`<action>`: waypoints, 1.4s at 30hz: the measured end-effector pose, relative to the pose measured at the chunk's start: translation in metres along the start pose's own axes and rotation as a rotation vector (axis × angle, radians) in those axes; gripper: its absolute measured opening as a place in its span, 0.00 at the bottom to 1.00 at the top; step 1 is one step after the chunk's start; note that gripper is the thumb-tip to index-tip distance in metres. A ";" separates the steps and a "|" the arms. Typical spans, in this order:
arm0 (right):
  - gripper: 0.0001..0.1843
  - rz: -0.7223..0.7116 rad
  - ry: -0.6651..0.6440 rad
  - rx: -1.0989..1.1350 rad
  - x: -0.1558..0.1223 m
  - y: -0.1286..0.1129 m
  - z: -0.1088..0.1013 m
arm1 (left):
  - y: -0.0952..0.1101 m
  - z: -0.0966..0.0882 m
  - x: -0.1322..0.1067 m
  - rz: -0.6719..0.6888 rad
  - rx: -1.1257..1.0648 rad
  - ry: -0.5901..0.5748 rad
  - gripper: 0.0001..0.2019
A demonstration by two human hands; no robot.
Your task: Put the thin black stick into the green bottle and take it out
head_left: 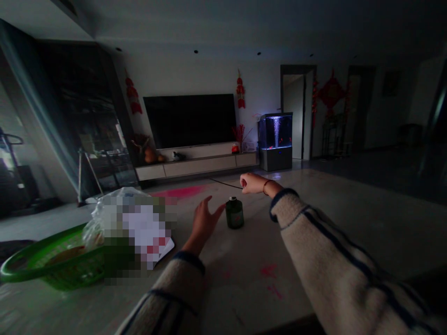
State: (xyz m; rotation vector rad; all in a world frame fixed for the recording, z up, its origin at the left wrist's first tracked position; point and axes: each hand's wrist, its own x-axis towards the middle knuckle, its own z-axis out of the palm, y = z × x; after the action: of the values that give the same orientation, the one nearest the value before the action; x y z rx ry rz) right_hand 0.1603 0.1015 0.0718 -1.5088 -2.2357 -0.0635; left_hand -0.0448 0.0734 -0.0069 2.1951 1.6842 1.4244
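"Head view. Left hand [203, 219]?"

"Thumb and fingers spread, bottle-side; green bottle [234, 216] upright on table [244, 260], contact unclear."

"Right hand [253, 183]?"

"Fingers curled in, pinching one end of thin dark stick [226, 184], up beyond bottle."

Near frame centre, a bottle [234, 216] stands on the table [258, 251]: left hand [203, 221] just left, right hand [254, 183] to its upper right with a stick [226, 183] pointing leftward. A basket [70, 275] sits lower left; behind, a television [190, 121] is left of a fish tank [275, 132].
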 end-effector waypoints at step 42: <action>0.12 0.164 0.159 0.880 0.000 -0.014 -0.011 | 0.020 -0.032 -0.007 0.156 0.329 0.243 0.13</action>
State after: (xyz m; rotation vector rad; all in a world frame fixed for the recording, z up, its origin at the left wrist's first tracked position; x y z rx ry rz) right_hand 0.1515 0.0933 0.0845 -1.1128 -1.6396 0.7232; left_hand -0.0513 0.0443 0.0172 2.4529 1.9927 1.6101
